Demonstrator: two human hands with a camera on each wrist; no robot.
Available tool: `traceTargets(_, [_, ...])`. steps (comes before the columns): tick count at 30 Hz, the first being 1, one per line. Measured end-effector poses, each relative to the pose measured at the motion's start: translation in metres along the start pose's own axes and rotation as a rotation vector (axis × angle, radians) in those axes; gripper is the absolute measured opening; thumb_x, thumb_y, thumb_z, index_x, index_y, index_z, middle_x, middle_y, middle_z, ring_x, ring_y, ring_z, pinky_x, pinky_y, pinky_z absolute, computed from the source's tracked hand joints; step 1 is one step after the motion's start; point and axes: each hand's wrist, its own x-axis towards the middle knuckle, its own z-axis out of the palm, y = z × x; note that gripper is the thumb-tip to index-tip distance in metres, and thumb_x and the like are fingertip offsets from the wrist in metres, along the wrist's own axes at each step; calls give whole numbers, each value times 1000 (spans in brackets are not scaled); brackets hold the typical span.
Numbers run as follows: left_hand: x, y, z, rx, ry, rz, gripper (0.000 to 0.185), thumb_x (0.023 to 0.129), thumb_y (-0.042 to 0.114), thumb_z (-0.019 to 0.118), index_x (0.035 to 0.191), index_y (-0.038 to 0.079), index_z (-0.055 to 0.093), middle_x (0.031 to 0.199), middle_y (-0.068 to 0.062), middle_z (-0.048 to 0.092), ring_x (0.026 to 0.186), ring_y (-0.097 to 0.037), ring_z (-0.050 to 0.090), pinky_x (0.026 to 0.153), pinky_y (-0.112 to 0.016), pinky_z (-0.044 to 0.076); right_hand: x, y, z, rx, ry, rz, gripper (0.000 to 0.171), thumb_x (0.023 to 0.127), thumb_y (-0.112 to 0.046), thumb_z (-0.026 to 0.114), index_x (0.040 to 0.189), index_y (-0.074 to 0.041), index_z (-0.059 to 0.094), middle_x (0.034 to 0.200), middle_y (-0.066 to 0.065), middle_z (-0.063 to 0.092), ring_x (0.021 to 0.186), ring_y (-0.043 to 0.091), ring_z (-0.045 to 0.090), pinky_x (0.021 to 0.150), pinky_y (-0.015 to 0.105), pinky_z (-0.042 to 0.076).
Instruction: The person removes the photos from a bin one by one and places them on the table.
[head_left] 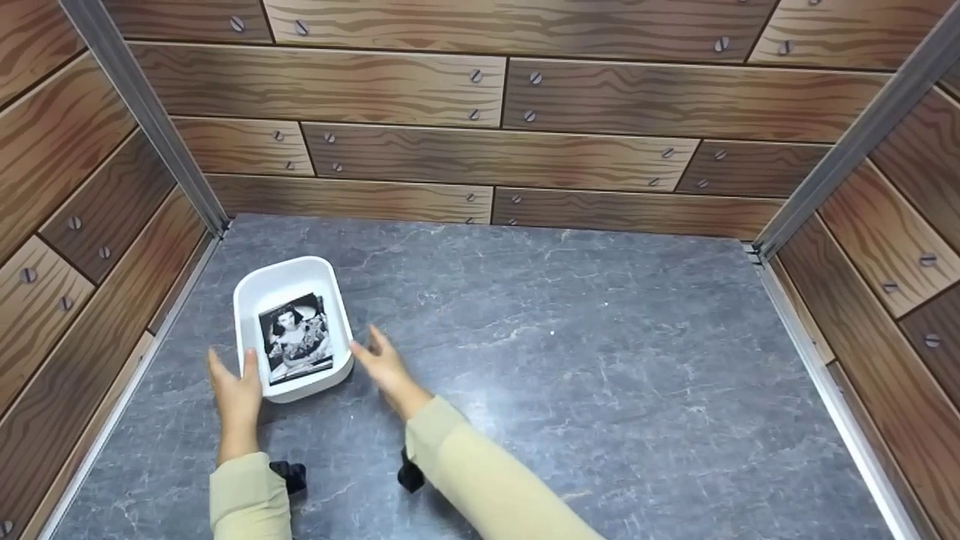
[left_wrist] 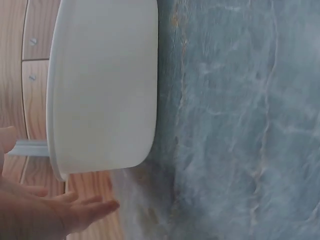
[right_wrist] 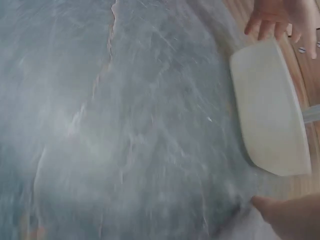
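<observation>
A white plastic tub [head_left: 311, 390] with rounded corners sits on the floor at the left of the head view. Inside lies a small stack of black-and-white photos [head_left: 296, 341], the top one showing a seated figure in a patterned dress. My left hand [head_left: 237, 394] is at the tub's near left side, its fingers spread and its thumb overlapping the rim. On the other side my right hand [head_left: 388, 373] has its fingers extended, with the fingertips right at the near right rim. Neither hand is curled round the tub. The left wrist view shows the tub's plain outer wall [left_wrist: 105, 90] close up.
Grey marbled flooring [head_left: 585, 360] stretches to the right of the tub. Wood-plank-patterned panels [head_left: 412, 90] stand behind and on both sides, with metal posts [head_left: 150, 112] at the corners. A black device [head_left: 291, 475] is worn at the left wrist, another [head_left: 410, 472] at the right.
</observation>
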Motion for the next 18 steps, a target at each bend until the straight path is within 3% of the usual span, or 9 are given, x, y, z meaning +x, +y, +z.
traceTargets(5, [1,-4,0,-176,-96,-139,71,103,33,31,153,-2,-7,157,-31,4,146,-43,10,123,-45,9,9,3,10,34,-37,15,60,98,-24,57,148,1,35,147,27,41,137,36,39,115,42,35])
traceTargets(7, [2,-5,0,-217,-136,-149,67,104,32,28,153,-3,-1,157,-31,7,146,-41,13,123,-44,12,12,4,12,53,-56,15,56,98,-22,56,146,2,37,144,25,45,135,33,43,113,40,37])
traceTargets(12, [2,-6,1,-203,-176,-122,53,105,17,23,151,-6,13,155,-31,16,144,-40,19,122,-46,18,15,6,15,42,-67,5,50,98,-16,55,142,4,42,139,23,52,130,29,49,110,36,42])
traceTargets(18, [2,-8,-2,-264,-192,-178,53,103,7,22,153,-1,8,157,-29,16,143,-39,24,118,-49,26,17,4,16,91,-84,-20,48,95,-1,53,142,5,42,137,26,53,126,30,53,104,33,47])
